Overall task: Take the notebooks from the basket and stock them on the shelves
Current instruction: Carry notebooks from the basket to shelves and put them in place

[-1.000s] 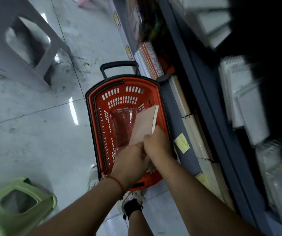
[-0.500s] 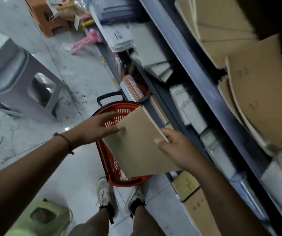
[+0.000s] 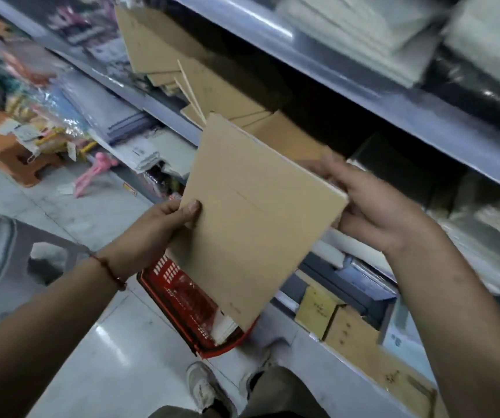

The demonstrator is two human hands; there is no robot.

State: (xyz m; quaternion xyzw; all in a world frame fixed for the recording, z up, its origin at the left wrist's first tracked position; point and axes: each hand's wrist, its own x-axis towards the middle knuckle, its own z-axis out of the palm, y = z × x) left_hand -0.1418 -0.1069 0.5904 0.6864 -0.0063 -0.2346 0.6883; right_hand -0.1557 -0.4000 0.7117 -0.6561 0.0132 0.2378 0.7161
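I hold a brown kraft-cover notebook (image 3: 251, 218) up in front of the shelves with both hands. My left hand (image 3: 164, 226) pinches its left edge, thumb on the cover. My right hand (image 3: 372, 206) grips its right edge by the white page block. The notebook's top corner reaches toward a stack of similar brown notebooks (image 3: 212, 89) leaning on the middle shelf (image 3: 423, 122). Below, on the floor, the red basket (image 3: 182, 297) shows partly behind the notebook, with some white items in its near end.
Lower shelves hold spiral pads, wrapped packs and brown boxes (image 3: 351, 330). A grey plastic stool (image 3: 10, 254) stands on the floor at left, an orange stool (image 3: 16, 158) farther back. My shoes (image 3: 206, 387) are beside the basket on the marble floor.
The notebook came out of the basket and rose to shelf height. My left hand shifted from touching its edge to pinching it. The view tilted up toward the shelves.
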